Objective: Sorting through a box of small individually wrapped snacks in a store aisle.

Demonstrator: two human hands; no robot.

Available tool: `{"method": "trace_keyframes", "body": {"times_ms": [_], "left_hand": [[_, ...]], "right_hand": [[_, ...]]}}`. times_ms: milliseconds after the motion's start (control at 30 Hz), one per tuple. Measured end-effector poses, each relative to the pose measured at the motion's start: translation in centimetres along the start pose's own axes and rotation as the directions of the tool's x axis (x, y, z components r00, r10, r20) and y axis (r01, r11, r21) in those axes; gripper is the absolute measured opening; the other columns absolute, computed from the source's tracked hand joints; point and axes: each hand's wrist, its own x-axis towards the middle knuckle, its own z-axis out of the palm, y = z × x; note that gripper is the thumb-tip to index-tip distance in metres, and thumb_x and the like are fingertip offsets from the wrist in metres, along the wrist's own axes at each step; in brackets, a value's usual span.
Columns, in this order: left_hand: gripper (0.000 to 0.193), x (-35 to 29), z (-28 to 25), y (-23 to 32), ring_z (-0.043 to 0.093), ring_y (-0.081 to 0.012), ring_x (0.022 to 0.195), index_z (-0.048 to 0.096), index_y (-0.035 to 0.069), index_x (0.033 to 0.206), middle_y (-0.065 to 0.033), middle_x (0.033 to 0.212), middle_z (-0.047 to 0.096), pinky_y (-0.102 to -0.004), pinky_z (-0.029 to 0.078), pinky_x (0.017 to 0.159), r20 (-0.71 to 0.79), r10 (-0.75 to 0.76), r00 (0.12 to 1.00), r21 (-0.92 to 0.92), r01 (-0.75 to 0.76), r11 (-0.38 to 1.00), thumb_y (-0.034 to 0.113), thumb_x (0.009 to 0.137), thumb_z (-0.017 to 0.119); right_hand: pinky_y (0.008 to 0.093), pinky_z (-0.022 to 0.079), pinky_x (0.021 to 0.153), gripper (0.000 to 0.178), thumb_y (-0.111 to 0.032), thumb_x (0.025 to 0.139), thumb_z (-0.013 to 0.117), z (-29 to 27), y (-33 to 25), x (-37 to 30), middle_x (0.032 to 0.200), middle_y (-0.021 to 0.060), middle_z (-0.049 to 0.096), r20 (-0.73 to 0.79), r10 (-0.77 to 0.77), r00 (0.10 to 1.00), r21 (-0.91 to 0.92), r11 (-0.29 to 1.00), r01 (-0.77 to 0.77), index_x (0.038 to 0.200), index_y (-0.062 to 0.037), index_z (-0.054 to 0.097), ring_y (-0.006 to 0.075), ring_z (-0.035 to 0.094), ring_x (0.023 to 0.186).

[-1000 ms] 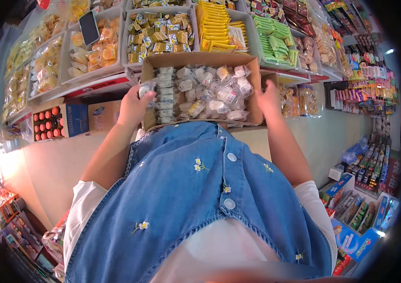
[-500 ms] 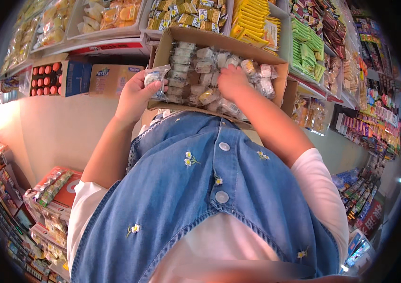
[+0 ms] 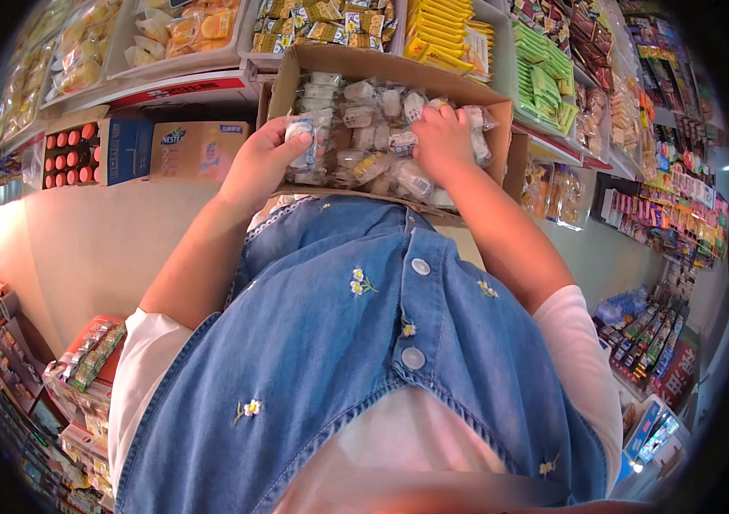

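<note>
A cardboard box (image 3: 501, 158) stands open against my waist, filled with small pale snacks in clear wrappers (image 3: 373, 137). At its left side, my left hand (image 3: 259, 164) is closed on a wrapped snack (image 3: 300, 139), thumb on top. This packet is just above others stacked along that side. Inside the right half, my right hand (image 3: 446, 146) reaches down with its fingers curled among the packets. What those fingertips hold, if anything, is hidden. A few yellowish packets (image 3: 371, 167) lie near the box's front edge.
Beyond the box, shelf bins hold gold packets (image 3: 322, 26), yellow packets (image 3: 442, 38) and green packets (image 3: 544, 81). At left are a carton (image 3: 197, 150) and a crate of orange-capped bottles (image 3: 71, 156). Stacked goods (image 3: 90, 355) stand behind on the left.
My left hand and its packet have shifted inward over the box's left side. My right hand has moved slightly right among the packets. The whole view has shifted a little.
</note>
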Motion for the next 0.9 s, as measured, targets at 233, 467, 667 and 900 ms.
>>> {"method": "trace_keyframes", "body": {"times_ms": [233, 467, 667, 900], "left_hand": [[0.030, 1.1, 1.5, 0.3, 0.063, -0.0164, 0.102, 0.052, 0.002, 0.125, -0.0076, 0.113, 0.066, -0.0316, 0.052, 0.089, 0.006, -0.071, 0.997, -0.012, 0.071, 0.997, 0.015, 0.099, 0.054], [0.035, 1.0, 2.4, 0.7, 0.065, -0.0160, 0.099, 0.055, 0.000, 0.124, -0.0077, 0.110, 0.066, -0.0300, 0.052, 0.085, 0.064, -0.071, 0.995, -0.091, 0.077, 0.993, 0.002, 0.090, 0.062], [0.039, 0.6, 2.7, 1.4, 0.066, -0.0178, 0.099, 0.054, 0.000, 0.126, -0.0079, 0.111, 0.066, -0.0312, 0.053, 0.087, 0.081, -0.121, 0.989, 0.035, 0.119, 0.992, 0.001, 0.088, 0.063], [0.037, 0.8, 3.3, 0.6, 0.065, -0.0179, 0.101, 0.054, 0.002, 0.124, -0.0075, 0.110, 0.066, -0.0319, 0.053, 0.087, 0.089, -0.115, 0.989, -0.069, 0.122, 0.990, 0.002, 0.088, 0.065]], "right_hand": [[0.0476, 0.030, 0.105, 0.019, -0.013, 0.080, 0.062, 2.7, -0.8, 0.0, 0.124, 0.0053, 0.056, -0.078, -0.186, 0.979, -0.101, 0.979, 0.178, 0.096, -0.0162, 0.072, 0.0254, 0.045, 0.122], [0.0497, 0.028, 0.109, 0.020, -0.015, 0.081, 0.062, 2.6, -0.6, 0.7, 0.131, 0.0045, 0.053, 0.082, -0.112, 0.990, -0.086, 0.989, 0.119, 0.097, -0.0155, 0.072, 0.0252, 0.042, 0.127], [0.0493, 0.028, 0.109, 0.012, -0.016, 0.076, 0.067, 1.5, 0.7, -0.8, 0.121, 0.0005, 0.060, -0.109, -0.087, 0.990, 0.084, 0.992, 0.096, 0.086, -0.0135, 0.074, 0.0238, 0.046, 0.122], [0.0459, 0.033, 0.102, 0.012, -0.009, 0.075, 0.064, 2.4, 0.2, -1.1, 0.113, 0.0005, 0.062, -0.149, -0.008, 0.989, 0.127, 0.992, 0.027, 0.081, -0.0136, 0.074, 0.0224, 0.051, 0.112]]}}
